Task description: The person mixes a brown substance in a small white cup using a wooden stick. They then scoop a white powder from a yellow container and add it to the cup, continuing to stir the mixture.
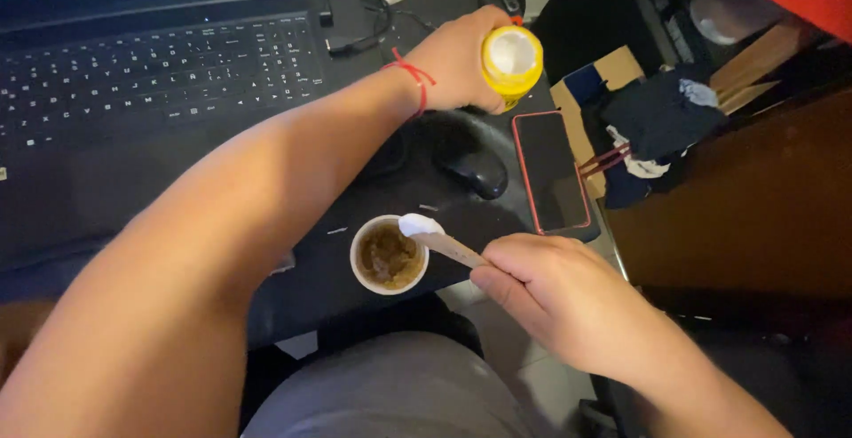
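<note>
I see the left hand (pixel 457 61) reaching across the tabletop (pixel 311 287), fingers wrapped around a yellow bottle (pixel 512 59); the bottle is tipped toward the camera so its white open mouth shows. The right hand (pixel 541 292) has its fingers pinched on a wooden stick (pixel 448 245), held low and slanted; this puts the white dab (pixel 417 223) on its tip over the cup's rim. The cup (pixel 388 256) stands near the tabletop's front edge, holding a brown, grainy mass, within reach of both hands. A mouse (pixel 475 172) and a phone (pixel 550 172) lie between cup and bottle; a laptop (pixel 151 74) sits to the left.
</note>
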